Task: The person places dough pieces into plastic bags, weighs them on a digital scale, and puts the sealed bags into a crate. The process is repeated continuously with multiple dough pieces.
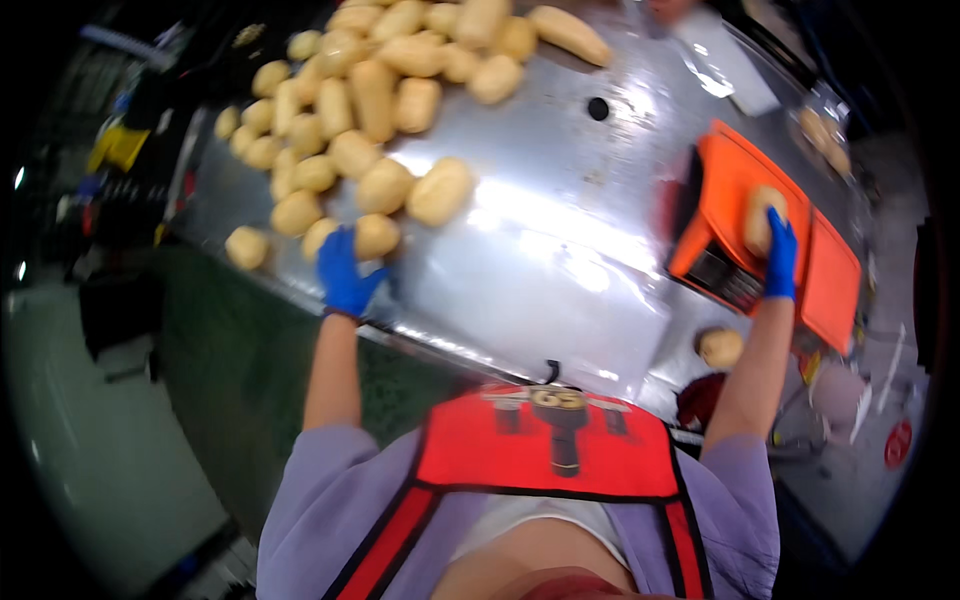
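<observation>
Peeled potatoes (373,97) lie in a heap on the upper left of a metal table (555,247). My left hand (345,271), in a blue glove, rests at the near edge of the heap, against a round potato (375,236); whether its fingers grip it is unclear. My right hand (781,253), also gloved in blue, is on a long potato (765,217) that lies on the orange platform of a weighing scale (750,165). A clear plastic sheet or bag (592,315) lies flat before me.
A second orange scale (831,277) stands right of the first. A loose potato (721,346) lies near my right forearm. Bagged potatoes (823,139) are at the upper right, beside a white board (731,64). Part of another person's hand (670,7) shows at the top.
</observation>
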A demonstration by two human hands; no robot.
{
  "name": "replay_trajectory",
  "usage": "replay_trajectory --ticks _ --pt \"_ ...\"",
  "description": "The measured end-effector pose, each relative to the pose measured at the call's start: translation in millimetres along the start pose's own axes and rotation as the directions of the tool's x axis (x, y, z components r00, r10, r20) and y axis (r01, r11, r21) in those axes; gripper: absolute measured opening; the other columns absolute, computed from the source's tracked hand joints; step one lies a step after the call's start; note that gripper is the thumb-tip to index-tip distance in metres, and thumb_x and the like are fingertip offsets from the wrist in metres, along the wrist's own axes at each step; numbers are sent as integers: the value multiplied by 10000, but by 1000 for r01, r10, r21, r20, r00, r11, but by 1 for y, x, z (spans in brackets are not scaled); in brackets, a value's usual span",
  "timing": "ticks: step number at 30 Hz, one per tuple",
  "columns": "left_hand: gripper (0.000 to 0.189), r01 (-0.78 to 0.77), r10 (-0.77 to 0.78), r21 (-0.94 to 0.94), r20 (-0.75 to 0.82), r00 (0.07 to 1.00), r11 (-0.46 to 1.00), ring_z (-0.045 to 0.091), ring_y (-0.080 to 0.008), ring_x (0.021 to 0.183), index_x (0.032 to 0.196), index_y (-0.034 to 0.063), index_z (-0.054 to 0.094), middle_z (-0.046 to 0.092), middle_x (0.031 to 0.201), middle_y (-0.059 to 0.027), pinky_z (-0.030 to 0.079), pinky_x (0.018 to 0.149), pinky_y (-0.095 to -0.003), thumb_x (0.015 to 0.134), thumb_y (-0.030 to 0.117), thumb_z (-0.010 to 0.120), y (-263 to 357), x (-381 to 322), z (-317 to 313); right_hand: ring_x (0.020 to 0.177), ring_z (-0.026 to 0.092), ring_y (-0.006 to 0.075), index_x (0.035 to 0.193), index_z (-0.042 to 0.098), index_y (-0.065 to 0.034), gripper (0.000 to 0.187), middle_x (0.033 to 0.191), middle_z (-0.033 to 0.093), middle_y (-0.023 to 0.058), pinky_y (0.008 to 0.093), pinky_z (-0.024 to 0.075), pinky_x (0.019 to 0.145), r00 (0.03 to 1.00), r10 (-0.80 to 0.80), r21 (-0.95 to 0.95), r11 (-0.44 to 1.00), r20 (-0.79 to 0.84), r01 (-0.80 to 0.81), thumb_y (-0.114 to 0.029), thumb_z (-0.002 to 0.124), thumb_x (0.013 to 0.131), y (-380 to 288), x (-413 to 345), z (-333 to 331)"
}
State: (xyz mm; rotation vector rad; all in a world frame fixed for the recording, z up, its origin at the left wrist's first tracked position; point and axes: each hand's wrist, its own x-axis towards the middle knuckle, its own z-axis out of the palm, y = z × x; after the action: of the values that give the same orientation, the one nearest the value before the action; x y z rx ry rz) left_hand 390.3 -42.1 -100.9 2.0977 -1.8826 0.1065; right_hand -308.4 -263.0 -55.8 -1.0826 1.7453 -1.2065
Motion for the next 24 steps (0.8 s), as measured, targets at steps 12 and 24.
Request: replay_trajectory --ticks 12,24 --pt "844 -77 80 -44 77 994 996 475 -392 1110 1323 63 413 493 1259 -177 394 945 -455 590 195 809 -1 32 23 1177 486 166 1337 453 -36 540 1306 509 101 301 397 964 973 -98 7 995 -211 102 -331 588 905 -19 -61 -19" --pt "758 -204 218 -122 116 969 971 503 -353 1086 1286 86 463 528 1206 -162 413 923 -435 621 266 778 140 138 58 1110 523 182 1283 486 37 427 1225 556 125 307 394 965 881 -42 14 998 -471 55 -168 564 917 53 -173 -84"
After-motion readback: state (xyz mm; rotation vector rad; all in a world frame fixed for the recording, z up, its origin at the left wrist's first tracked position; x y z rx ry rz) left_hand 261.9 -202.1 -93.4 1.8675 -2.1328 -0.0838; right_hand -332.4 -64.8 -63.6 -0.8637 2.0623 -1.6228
